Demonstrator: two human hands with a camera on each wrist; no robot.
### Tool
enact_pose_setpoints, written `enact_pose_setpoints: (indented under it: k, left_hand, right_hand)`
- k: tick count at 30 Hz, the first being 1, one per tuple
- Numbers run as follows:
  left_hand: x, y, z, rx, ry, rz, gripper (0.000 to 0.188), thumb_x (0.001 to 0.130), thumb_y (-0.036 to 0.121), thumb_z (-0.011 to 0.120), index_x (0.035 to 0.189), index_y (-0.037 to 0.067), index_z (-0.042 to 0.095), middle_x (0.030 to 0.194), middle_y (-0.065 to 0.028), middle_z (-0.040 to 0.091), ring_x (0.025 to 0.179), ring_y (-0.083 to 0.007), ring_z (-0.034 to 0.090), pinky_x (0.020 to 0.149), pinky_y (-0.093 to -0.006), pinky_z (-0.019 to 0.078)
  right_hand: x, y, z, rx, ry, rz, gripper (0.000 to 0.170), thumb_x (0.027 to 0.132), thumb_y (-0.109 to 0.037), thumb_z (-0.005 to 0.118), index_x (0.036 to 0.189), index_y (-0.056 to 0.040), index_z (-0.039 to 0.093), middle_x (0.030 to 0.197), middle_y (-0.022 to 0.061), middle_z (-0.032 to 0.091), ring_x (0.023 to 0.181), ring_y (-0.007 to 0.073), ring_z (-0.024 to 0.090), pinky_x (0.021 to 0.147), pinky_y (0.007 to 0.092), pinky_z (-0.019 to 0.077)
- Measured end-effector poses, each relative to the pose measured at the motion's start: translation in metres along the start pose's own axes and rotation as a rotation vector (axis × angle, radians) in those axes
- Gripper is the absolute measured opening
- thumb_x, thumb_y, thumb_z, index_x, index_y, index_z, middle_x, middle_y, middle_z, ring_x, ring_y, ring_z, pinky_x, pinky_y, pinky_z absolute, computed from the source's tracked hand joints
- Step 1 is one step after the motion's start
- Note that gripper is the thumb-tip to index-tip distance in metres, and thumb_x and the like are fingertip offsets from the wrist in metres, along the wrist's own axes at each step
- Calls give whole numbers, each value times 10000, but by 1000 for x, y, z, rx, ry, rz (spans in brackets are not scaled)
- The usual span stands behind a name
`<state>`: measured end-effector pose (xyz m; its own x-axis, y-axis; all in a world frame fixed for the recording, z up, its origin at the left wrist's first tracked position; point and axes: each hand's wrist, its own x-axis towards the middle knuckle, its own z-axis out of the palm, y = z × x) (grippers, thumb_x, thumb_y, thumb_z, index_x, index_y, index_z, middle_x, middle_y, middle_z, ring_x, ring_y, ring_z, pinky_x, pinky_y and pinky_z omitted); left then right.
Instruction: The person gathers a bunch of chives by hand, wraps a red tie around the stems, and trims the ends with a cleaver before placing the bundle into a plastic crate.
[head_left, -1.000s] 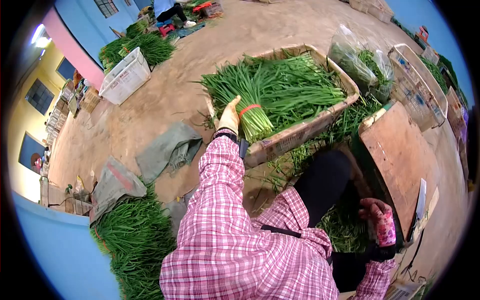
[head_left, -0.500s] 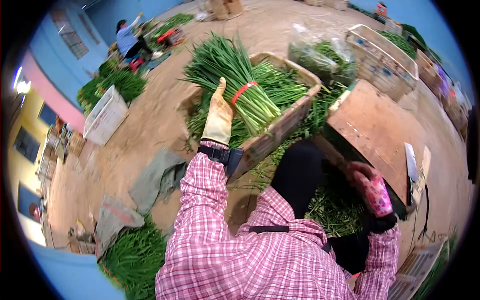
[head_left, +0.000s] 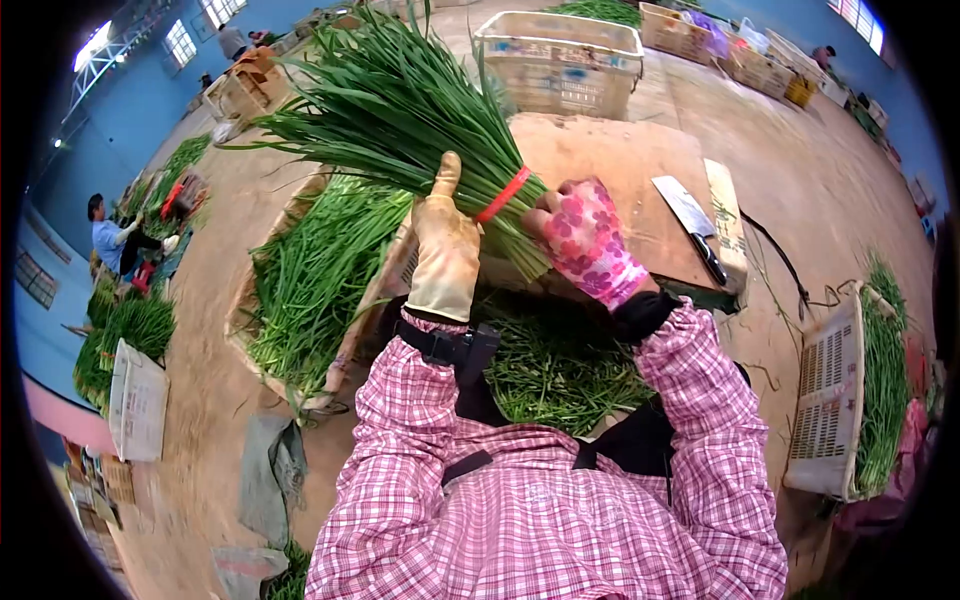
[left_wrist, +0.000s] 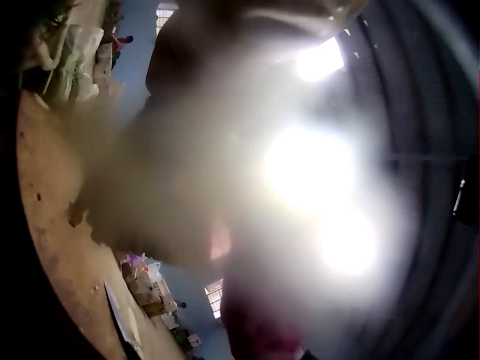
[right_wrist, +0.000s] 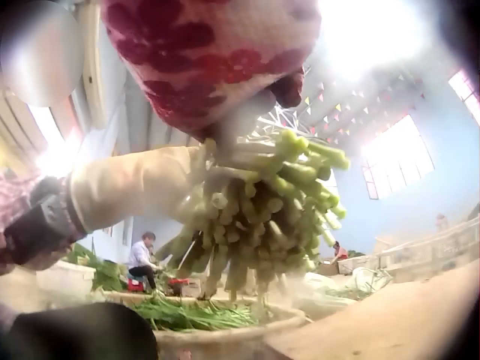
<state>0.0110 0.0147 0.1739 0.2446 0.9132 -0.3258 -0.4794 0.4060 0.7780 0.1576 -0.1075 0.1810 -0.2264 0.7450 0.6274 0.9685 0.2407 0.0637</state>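
A large bunch of garlic chives (head_left: 400, 110), bound by a red band (head_left: 503, 195), is held up at a slant over the front of a wooden board (head_left: 600, 150). My left hand (head_left: 445, 245), in a stained cream glove, grips it just below the band, thumb along the leaves. My right hand (head_left: 590, 240), in a pink flowered glove, has its fingers curled at the pale cut ends. In the right wrist view those stem ends (right_wrist: 251, 217) fan out under the flowered glove. Blur and glare cover most of the left wrist view.
A cleaver (head_left: 685, 207) lies at the board's right side. To the left stands a crate (head_left: 345, 365) of loose chives, with trimmings (head_left: 560, 375) on the floor between my legs. A white crate (head_left: 560, 65) stands behind the board, another crate (head_left: 825, 400) at right.
My left hand has lifted the banded bunch out of the crate and carried it right, over the board's edge. My right hand has risen from beside the board to the stem ends. The head view has turned right.
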Motion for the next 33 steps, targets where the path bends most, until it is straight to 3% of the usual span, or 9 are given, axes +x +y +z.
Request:
enact_pose_setpoints:
  k: [4, 12, 16, 18, 22, 24, 28, 29, 33]
  left_hand:
    - [28, -20, -4, -26, 1, 28, 451, 817, 495, 787, 680, 234, 446, 535, 83, 361, 417, -119, 280, 396, -314, 244]
    - [16, -44, 16, 135, -100, 99, 395, 913, 507, 672, 774, 144, 604, 554, 42, 472, 456, -113, 389, 585, -302, 452]
    - [4, -24, 19, 360, 193, 23, 597, 860, 665, 617, 734, 82, 593, 510, 40, 427, 399, -118, 318, 626, -293, 481]
    - [6, -21, 1, 462, 12, 85, 609, 887, 667, 586, 923, 59, 598, 589, 2, 457, 449, -92, 341, 472, -252, 374]
    - [12, -29, -14, 439, -162, 79, 634, 893, 683, 552, 1040, 67, 559, 753, -52, 502, 597, -125, 406, 541, -287, 369]
    - [8, -32, -8, 372, -166, 74, 658, 890, 694, 536, 1104, 71, 529, 839, -70, 507, 678, -147, 429, 614, -312, 372]
    - [4, -30, -8, 322, -206, 50, 725, 885, 716, 503, 1232, 81, 469, 1011, -105, 516, 840, -191, 475, 760, -363, 380]
    - [5, -30, -7, 307, -217, 41, 744, 884, 722, 495, 1264, 84, 454, 1054, -114, 518, 881, -202, 486, 796, -376, 381]
    - [-6, -35, -3, 224, -297, -32, 832, 879, 744, 462, 1392, 93, 395, 1227, -150, 527, 1043, -246, 532, 942, -427, 389]
  right_hand:
    - [-70, 34, -6, -9, -659, 205, 138, 783, -195, 695, 877, -97, 673, 795, 114, 666, 778, 305, 666, 708, 453, 519]
    - [-56, 9, 28, -158, 19, 141, 111, 808, -174, 631, 903, -115, 628, 762, 78, 612, 750, 291, 618, 697, 436, 480]
    - [-87, 18, 12, -87, -512, 288, 125, 800, -114, 627, 919, -96, 662, 766, 86, 676, 753, 288, 676, 710, 422, 531]
    - [-102, 38, 14, -74, -945, 542, 179, 867, -186, 652, 1006, -87, 706, 785, 112, 706, 802, 284, 712, 716, 412, 558]
    - [-100, 33, 6, 1090, -422, 855, 370, 936, -349, 681, 1088, -12, 679, 864, 60, 736, 734, 193, 695, 627, 308, 553]
    - [-88, 17, 7, 1282, -427, 1156, 389, 972, -350, 630, 1138, -2, 684, 777, 90, 723, 620, 162, 686, 570, 258, 556]
    - [-111, 33, -9, 862, -614, 1026, 340, 979, -271, 630, 1145, 24, 665, 737, 67, 716, 582, 151, 683, 504, 239, 539]
    - [-142, 61, 29, 903, -666, 1120, 283, 975, -195, 601, 1160, 9, 665, 916, 147, 723, 798, 185, 718, 634, 279, 583]
    - [-143, 55, 19, 1729, -89, 1008, 329, 956, -164, 592, 1209, 46, 603, 1096, 186, 682, 981, 275, 684, 816, 344, 570]
